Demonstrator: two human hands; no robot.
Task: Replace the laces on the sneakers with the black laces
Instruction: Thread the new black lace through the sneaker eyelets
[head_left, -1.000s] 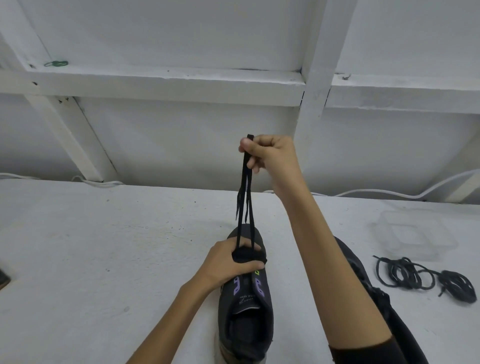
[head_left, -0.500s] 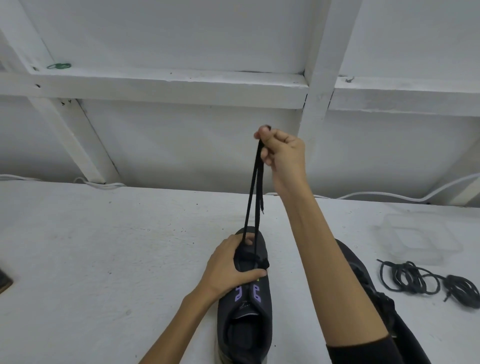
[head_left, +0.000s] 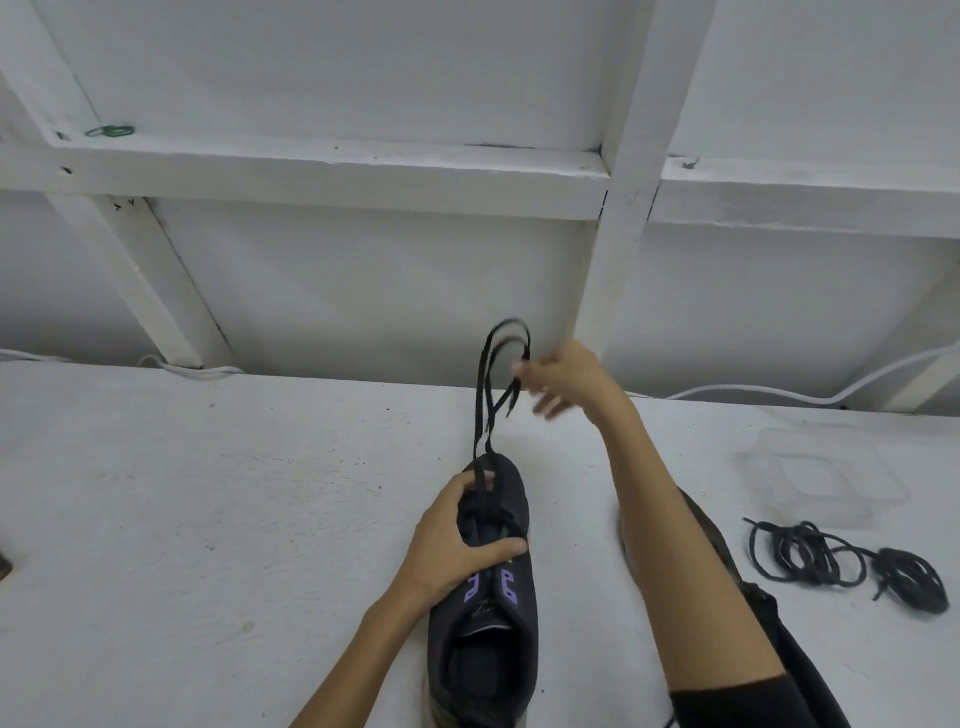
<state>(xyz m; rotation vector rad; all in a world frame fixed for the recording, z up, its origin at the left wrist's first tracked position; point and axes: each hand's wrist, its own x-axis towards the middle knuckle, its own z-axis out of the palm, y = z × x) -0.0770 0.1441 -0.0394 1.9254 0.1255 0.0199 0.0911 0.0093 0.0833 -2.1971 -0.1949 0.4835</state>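
A dark sneaker (head_left: 485, 639) with purple eyelet marks lies on the white table (head_left: 208, 519), toe pointing away from me. My left hand (head_left: 452, 545) grips its front, thumb laid across the tongue. A black lace (head_left: 480, 405) rises slack from the toe eyelets and loops over in the air. My right hand (head_left: 563, 376) is blurred beside the loop, fingers spread, with the lace ends hanging just off its fingertips. A second dark sneaker (head_left: 779, 644) lies mostly hidden under my right forearm.
Two bundles of black laces (head_left: 810, 556) lie on the table to the right. Behind them stands a clear plastic container (head_left: 831, 478). A white cable (head_left: 779, 395) runs along the back wall. A dark object (head_left: 3, 564) shows at the left edge.
My right hand has dropped and moved right, and its fingers have spread. The lace, pulled taut before, now hangs slack in a loop. My left hand stays on the sneaker.
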